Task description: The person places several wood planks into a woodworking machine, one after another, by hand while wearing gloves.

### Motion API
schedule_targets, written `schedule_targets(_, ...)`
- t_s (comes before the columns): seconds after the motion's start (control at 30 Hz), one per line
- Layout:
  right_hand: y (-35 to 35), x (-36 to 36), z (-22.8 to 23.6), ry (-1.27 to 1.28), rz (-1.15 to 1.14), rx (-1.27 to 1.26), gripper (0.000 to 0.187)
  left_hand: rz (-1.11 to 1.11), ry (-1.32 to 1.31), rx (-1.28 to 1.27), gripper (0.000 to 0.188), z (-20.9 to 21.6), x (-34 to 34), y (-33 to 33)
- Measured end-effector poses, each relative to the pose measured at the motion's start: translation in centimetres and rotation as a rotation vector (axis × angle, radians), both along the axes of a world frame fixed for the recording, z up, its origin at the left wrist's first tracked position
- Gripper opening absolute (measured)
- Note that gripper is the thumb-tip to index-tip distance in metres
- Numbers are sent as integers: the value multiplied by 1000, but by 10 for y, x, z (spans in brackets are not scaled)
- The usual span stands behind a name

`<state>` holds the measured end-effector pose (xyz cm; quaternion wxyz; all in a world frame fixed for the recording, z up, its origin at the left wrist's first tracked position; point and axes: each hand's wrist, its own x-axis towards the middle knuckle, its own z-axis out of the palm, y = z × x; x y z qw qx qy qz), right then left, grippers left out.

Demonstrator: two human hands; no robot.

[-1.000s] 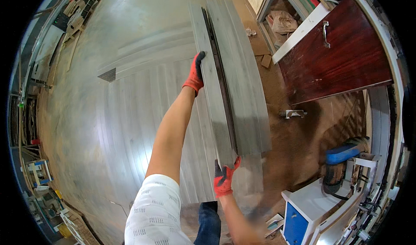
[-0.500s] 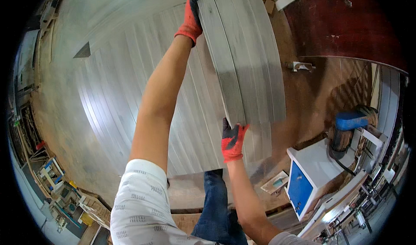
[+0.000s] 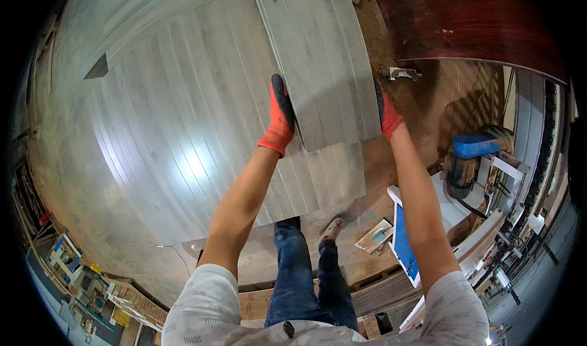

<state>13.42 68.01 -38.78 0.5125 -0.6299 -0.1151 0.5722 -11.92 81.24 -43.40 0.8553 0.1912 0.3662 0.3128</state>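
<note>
A group of grey wood-grain planks lies side by side on top of a wide layer of similar planks. In a red glove with a dark palm, my left hand presses along the upper group's left edge near its close end. Across from it, my right hand, gloved the same way, holds the right edge. The upper planks are squeezed between both hands. My right fingertips are partly hidden behind the edge.
A dark red panel stands at the far right. On the right are a blue motor and a white-and-blue machine cabinet. A small board lies on the floor near my feet. Stacked wood pieces sit at the lower left.
My left hand has come back from the far part of the left edge toward the near end. My right hand has moved from the near end round to the right edge.
</note>
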Motion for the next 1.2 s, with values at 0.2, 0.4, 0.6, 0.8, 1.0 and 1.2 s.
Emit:
schedule_targets(0.2,12,-1,-17,18,92,138,53,56,-23,-138,79,16,0,-11)
schedule_targets(0.4,11,5,-25,263,61,139,53,29,25,-82,80,36,5,-8)
schedule_targets(0.6,19,-47,-8,200,-38,6,54,49,48,-64,83,53,-20,-8)
schedule_targets(0.8,-5,-15,-37,286,29,224,51,-21,71,80,85,41,4,-9)
schedule_targets(1.0,-27,-8,-43,401,-134,131,59,2,-6,-65,83,32,0,-17)
schedule_targets(1.2,-29,-31,-39,256,-93,-107,62,82,-8,-56,82,-18,-6,-27)
